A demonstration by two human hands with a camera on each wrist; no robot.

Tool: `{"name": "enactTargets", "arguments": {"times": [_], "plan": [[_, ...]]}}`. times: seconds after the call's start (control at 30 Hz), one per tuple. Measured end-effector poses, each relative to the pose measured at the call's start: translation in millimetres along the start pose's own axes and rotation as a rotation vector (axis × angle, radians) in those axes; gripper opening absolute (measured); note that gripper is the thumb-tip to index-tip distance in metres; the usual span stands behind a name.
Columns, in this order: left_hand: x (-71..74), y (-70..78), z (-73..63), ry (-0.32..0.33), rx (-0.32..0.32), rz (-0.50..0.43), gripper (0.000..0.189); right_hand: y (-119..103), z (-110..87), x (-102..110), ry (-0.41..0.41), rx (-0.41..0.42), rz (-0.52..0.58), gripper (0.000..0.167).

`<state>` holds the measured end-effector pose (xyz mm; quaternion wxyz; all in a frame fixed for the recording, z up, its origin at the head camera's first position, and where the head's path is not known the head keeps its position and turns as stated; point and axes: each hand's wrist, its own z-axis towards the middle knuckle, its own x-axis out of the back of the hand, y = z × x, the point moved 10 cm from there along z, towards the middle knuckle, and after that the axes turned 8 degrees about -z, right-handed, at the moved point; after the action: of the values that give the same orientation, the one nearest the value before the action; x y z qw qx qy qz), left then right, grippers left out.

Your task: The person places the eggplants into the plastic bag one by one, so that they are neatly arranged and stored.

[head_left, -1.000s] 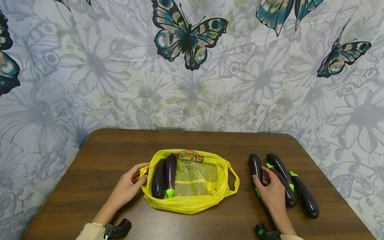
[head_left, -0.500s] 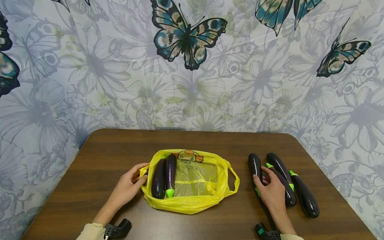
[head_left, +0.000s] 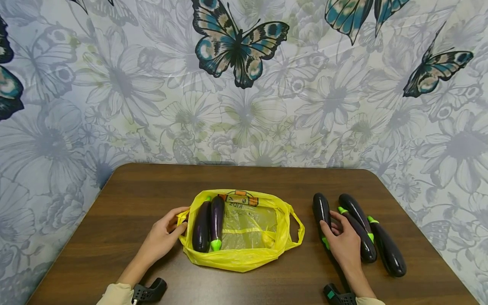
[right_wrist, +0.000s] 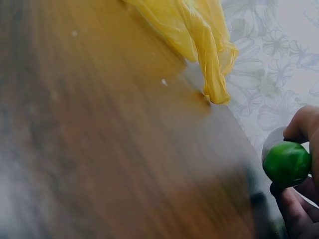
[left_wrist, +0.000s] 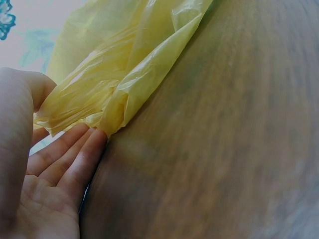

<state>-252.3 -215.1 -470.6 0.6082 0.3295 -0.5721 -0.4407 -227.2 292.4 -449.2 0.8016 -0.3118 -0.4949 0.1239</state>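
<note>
With thumb and fingers, my left hand pinches the left handle of a yellow plastic bag. The left wrist view shows that gathered handle between thumb and fingertips. Two dark eggplants, one beside the other, lie inside the bag's left part. On the right, my right hand grips another eggplant between thumb and fingers. Its green stem end faces the camera in the right wrist view, where only part of my hand shows. Whether it touches the table is hard to tell.
Right of my right hand lie three more eggplants: a far one, a middle one and an outer one. The bag's right handle sticks out toward them. The brown table ends at a butterfly-patterned backdrop.
My right hand and the gripped eggplant have shifted slightly left, apart from the other eggplants. The left hand and the bag stay in place.
</note>
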Motion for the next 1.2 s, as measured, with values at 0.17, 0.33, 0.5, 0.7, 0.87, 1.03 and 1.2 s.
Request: {"name": "enactTargets", "arguments": {"times": [0.17,0.33,0.5,0.7,0.87,1.03,1.2], "plan": [[0.2,-0.7,-0.3,0.000,0.005,0.001,0.044,-2.7,-0.3,-0.8,0.003,0.004,0.041,0.047],[-0.2,-1.5,-0.7,-0.001,0.008,-0.009,0.044,-5.6,-1.3,-0.5,0.009,0.002,0.076,0.046],[-0.1,-1.0,-0.8,0.001,0.003,-0.008,0.044,-7.9,-2.8,-1.4,0.010,0.002,0.108,0.047],[0.2,-0.6,-0.7,0.003,0.003,-0.003,0.044,-11.6,-5.0,-2.7,0.011,0.017,0.138,0.046],[0.2,-0.8,-0.9,0.001,0.007,0.000,0.044,-15.0,-6.3,-3.5,0.012,0.032,0.179,0.045],[0.5,0.0,0.0,0.003,0.008,0.003,0.044,-17.1,-7.0,-4.9,0.008,0.043,0.190,0.044],[0.6,0.1,0.3,0.001,0.009,-0.004,0.043,-19.9,-7.7,-4.5,0.008,0.050,0.198,0.044]]}}
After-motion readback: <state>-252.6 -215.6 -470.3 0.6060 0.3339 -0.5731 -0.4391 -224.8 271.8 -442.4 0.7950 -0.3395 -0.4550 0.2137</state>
